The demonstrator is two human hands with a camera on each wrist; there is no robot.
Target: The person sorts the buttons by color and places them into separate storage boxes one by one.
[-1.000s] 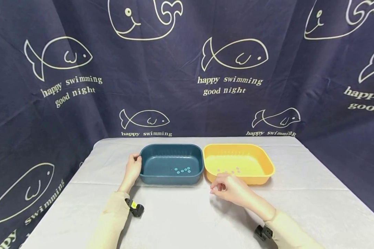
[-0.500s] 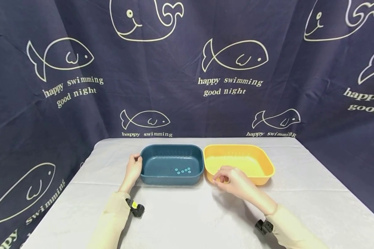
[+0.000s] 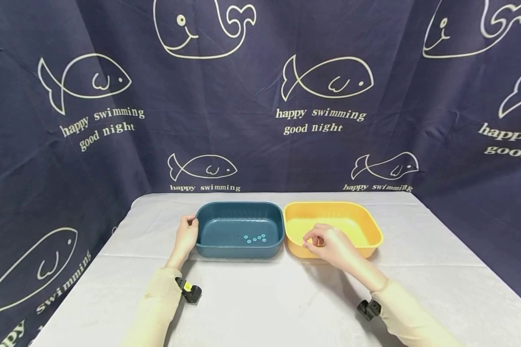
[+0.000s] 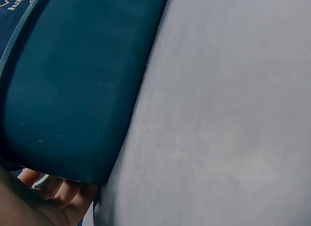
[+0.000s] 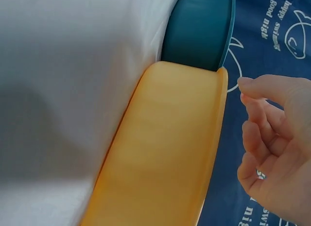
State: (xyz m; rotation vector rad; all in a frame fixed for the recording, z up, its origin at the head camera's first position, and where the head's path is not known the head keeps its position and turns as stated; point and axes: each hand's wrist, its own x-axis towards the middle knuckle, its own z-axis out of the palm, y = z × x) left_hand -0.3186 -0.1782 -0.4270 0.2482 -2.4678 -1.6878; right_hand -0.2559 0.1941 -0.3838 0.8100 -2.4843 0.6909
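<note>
In the head view, my left hand point(image 3: 187, 237) grips the left end of a dark blue basin point(image 3: 239, 252). The left wrist view has its fingers point(image 4: 70, 192) curled against the end of the basin. Several small light-blue ring-like pieces point(image 3: 254, 239) lie on the basin's floor. My right hand point(image 3: 332, 246) is over the front rim of a yellow basin point(image 3: 369, 231), covering part of its inside. Thumb and index fingertips point(image 5: 247, 81) come together in the right wrist view, the other fingers curled; nothing shows between them.
Both basins stand side by side, ends meeting, on a table with a pale cloth point(image 3: 252, 299). A navy curtain point(image 3: 260, 159) printed with fish and lettering hangs behind and at the sides. Black cameras point(image 3: 191, 292) are strapped to both wrists.
The right hand has moved up and rightward from the yellow basin's front side to over its front rim. Small pink pieces seen in that basin earlier are now hidden behind it. The left hand stays put.
</note>
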